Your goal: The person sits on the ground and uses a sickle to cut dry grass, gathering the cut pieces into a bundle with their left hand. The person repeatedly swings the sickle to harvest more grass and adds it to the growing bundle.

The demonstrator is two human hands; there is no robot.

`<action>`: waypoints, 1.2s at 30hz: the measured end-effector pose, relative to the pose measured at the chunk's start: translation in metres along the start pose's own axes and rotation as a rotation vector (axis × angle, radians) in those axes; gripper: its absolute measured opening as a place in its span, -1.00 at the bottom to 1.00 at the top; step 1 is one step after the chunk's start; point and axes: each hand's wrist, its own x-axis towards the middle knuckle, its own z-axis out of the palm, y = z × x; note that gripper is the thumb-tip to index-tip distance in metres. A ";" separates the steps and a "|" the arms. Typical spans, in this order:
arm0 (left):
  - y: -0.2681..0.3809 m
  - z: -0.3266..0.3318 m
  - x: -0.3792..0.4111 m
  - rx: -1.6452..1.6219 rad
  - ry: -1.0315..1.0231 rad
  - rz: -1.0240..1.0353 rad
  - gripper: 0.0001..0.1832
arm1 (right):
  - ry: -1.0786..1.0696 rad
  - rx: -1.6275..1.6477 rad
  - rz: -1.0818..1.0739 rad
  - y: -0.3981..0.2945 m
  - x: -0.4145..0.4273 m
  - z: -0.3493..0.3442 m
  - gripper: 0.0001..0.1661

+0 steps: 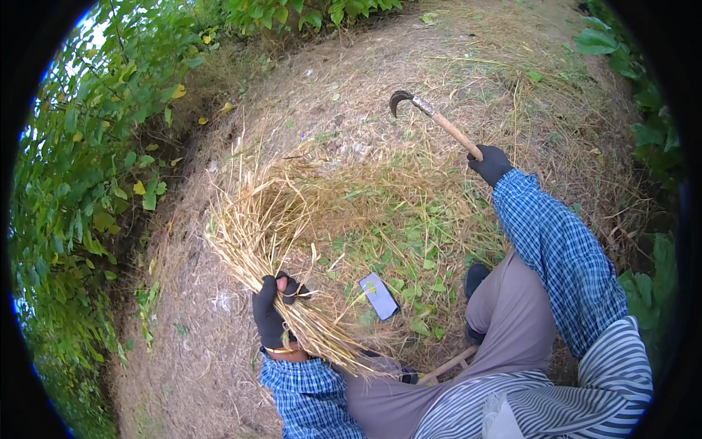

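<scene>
My left hand (pixel 269 315), in a dark glove, is closed around the stems of a bundle of dry straw-coloured grass (pixel 247 238). The bundle fans out and bends over at its far end, while its cut stems reach back towards my lap. In my gloved right hand (pixel 491 163) is the wooden handle of a sickle (pixel 452 130), held out to the front right. Its short, dark curved blade (pixel 399 100) points away from me and touches nothing that I can make out. A smartphone (pixel 379 296) lies on the ground between my hands, right of the bundle.
Green leaves and dry grass (pixel 406 236) cover the ground before me. Leafy bushes (pixel 82 181) line the left side, with large-leaved plants (pixel 652 126) at the right edge. Beneath me shows part of a wooden piece (pixel 447 365), perhaps a low stool. My shoe (pixel 474 279) stands beside the phone.
</scene>
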 end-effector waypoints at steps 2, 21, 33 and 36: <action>-0.004 0.009 0.001 0.083 0.049 0.018 -0.78 | -0.030 0.017 -0.048 -0.005 0.000 -0.001 -0.68; -0.004 0.017 0.008 0.251 -0.011 -0.127 -0.78 | -0.259 0.465 -0.248 -0.084 -0.030 0.016 -0.75; -0.005 0.035 0.005 0.191 0.067 -0.109 -0.79 | -0.383 0.446 -0.359 -0.087 -0.033 0.026 -0.74; -0.003 0.029 0.006 0.196 0.033 -0.128 -0.81 | -0.431 0.206 -0.365 -0.086 -0.029 0.025 -0.74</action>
